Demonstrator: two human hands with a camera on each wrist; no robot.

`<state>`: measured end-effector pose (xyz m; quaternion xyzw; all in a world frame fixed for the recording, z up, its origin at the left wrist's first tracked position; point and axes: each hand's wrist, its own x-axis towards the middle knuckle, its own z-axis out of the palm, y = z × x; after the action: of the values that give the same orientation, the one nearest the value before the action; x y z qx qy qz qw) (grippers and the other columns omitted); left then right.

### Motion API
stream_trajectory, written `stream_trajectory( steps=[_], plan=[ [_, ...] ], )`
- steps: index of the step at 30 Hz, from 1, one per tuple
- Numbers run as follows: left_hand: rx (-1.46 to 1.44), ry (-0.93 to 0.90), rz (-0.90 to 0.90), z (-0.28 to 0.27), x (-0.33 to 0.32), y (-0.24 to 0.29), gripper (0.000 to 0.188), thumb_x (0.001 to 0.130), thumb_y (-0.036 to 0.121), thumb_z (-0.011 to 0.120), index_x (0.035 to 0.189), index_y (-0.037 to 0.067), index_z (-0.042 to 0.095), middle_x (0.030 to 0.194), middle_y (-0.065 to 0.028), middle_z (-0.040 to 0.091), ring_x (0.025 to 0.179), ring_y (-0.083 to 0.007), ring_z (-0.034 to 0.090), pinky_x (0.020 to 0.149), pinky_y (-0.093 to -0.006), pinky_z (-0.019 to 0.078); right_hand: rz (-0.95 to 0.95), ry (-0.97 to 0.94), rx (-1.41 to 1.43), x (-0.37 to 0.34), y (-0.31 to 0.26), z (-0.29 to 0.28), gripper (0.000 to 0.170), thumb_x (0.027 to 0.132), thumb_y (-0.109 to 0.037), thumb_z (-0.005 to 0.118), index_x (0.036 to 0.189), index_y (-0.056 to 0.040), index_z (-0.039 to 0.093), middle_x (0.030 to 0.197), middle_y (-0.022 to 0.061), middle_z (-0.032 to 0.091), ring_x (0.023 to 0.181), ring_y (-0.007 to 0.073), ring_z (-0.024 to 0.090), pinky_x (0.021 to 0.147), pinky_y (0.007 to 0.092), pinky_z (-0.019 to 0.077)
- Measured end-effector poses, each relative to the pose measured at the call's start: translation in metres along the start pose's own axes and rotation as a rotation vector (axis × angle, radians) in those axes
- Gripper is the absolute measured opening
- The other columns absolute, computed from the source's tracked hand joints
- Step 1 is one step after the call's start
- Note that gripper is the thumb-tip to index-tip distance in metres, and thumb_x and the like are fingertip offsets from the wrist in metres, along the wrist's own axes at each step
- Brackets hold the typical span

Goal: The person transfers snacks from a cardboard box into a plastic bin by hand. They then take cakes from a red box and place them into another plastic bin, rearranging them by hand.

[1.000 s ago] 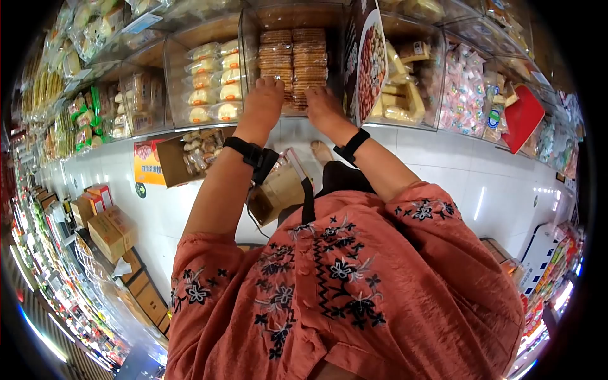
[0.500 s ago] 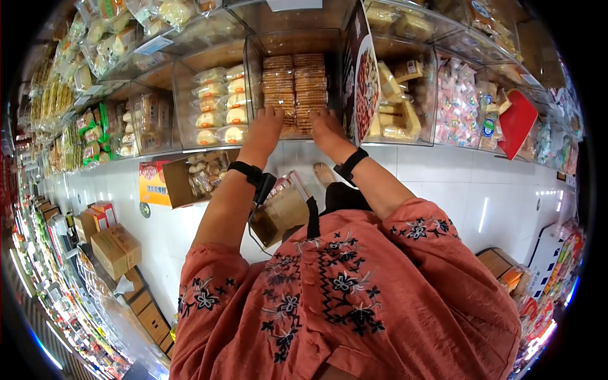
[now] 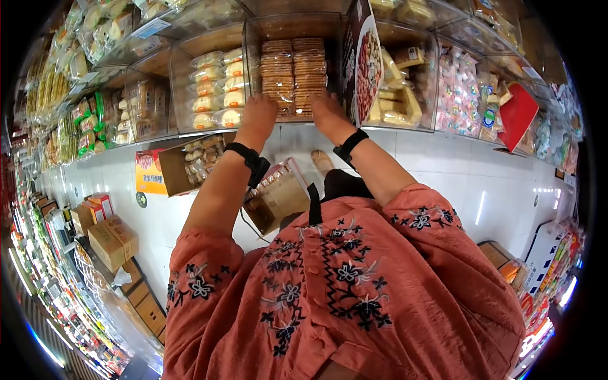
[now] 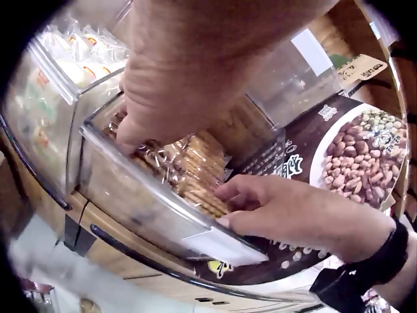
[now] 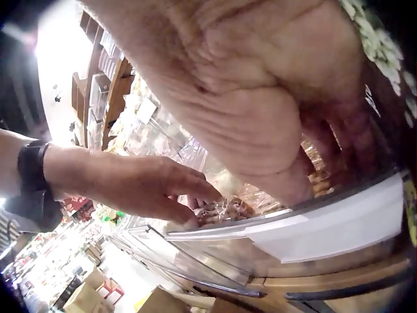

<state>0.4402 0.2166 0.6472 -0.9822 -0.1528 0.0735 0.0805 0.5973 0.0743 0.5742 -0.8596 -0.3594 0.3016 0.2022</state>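
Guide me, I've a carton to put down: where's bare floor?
Bare floor spreads between the bins and right sleeve, with a smaller patch between the brown box and left sleeve. Open cartons crowd both sides of the left forearm.

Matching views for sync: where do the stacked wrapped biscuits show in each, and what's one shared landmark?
Head: biscuits upper middle, two columns.
Left wrist: biscuits near the middle, partly hidden.
Right wrist: biscuits just below and right of centre, mostly hidden.
Shared landmark: right hand, at the stack's near right end in head; right of centre in left wrist; large across the top in right wrist.
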Motion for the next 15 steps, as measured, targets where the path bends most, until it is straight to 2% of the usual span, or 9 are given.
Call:
stream_trajectory(
  steps=[3, 5, 6, 7, 9, 12, 15],
  plan=[
    [-0.008, 0.046, 0.009, 0.001, -0.005, 0.001, 0.013, 0.086, 0.014, 0.057, 0.091, 0.011, 0.069, 0.096, -0.0069, 0.063, 0.096, -0.0254, 0.06, 0.082, -0.0391, 0.0457, -0.132, -0.091, -0.165, -0.024, -0.023, -0.036, 0.053, 0.098, -0.039, 0.036, 0.137, -0.0031, 0.044, 0.149, 0.0253, 0.036, 0.132, 0.0431, 0.041, 0.108, 0.0482, 0.0391],
    [0.014, 0.13, -0.013, -0.004, -0.008, 0.007, 0.013, 0.086, 0.014, 0.058, 0.095, 0.012, 0.067, 0.097, -0.0077, 0.063, 0.094, -0.0252, 0.06, 0.082, -0.0397, 0.0456, -0.06, 0.083, -0.096, -0.005, -0.005, 0.004, 0.045, 0.099, -0.032, 0.036, 0.132, -0.0025, 0.047, 0.145, 0.0247, 0.04, 0.13, 0.0425, 0.044, 0.105, 0.0483, 0.0423],
    [0.024, 0.173, -0.021, -0.008, -0.008, 0.009, 0.014, 0.086, 0.014, 0.058, 0.097, 0.012, 0.066, 0.097, -0.0081, 0.063, 0.093, -0.0251, 0.061, 0.082, -0.04, 0.0456, -0.059, 0.096, -0.098, -0.004, -0.004, 0.006, 0.043, 0.1, -0.029, 0.036, 0.13, -0.0025, 0.048, 0.143, 0.0246, 0.042, 0.129, 0.0422, 0.045, 0.104, 0.0482, 0.0434],
    [-0.019, 0.147, -0.023, -0.011, -0.007, 0.01, 0.015, 0.086, 0.014, 0.058, 0.098, 0.011, 0.065, 0.098, -0.0088, 0.062, 0.094, -0.0256, 0.061, 0.082, -0.0403, 0.0466, -0.058, 0.109, -0.1, -0.01, -0.013, -0.002, 0.04, 0.1, -0.027, 0.036, 0.129, -0.0025, 0.049, 0.141, 0.0244, 0.043, 0.129, 0.0418, 0.045, 0.103, 0.0481, 0.0444],
    [-0.107, 0.095, -0.037, -0.016, -0.008, 0.011, 0.017, 0.085, 0.012, 0.058, 0.101, 0.011, 0.064, 0.099, -0.0101, 0.062, 0.095, -0.0267, 0.061, 0.082, -0.0408, 0.0486, -0.139, -0.023, -0.18, -0.028, -0.031, -0.034, 0.038, 0.1, -0.023, 0.034, 0.129, -0.0031, 0.05, 0.139, 0.0243, 0.045, 0.127, 0.041, 0.047, 0.102, 0.0475, 0.0455],
    [-0.231, 0.033, -0.067, -0.012, -0.003, 0.007, 0.015, 0.085, 0.009, 0.057, 0.098, 0.009, 0.064, 0.1, -0.0119, 0.062, 0.099, -0.0295, 0.062, 0.081, -0.0415, 0.0522, -0.199, -0.088, -0.298, -0.039, -0.049, -0.056, 0.033, 0.096, -0.015, 0.042, 0.125, -0.0023, 0.052, 0.137, 0.025, 0.046, 0.128, 0.0409, 0.047, 0.101, 0.0472, 0.0465],
    [-0.321, 0.072, -0.069, -0.012, -0.003, 0.005, 0.014, 0.085, 0.006, 0.056, 0.097, 0.008, 0.063, 0.101, -0.0129, 0.062, 0.103, -0.0319, 0.061, 0.082, -0.0406, 0.0543, -0.21, -0.028, -0.298, -0.037, -0.046, -0.05, 0.03, 0.09, -0.004, 0.048, 0.119, -0.0012, 0.055, 0.132, 0.0253, 0.05, 0.125, 0.0417, 0.048, 0.097, 0.0466, 0.0492]
  ],
)
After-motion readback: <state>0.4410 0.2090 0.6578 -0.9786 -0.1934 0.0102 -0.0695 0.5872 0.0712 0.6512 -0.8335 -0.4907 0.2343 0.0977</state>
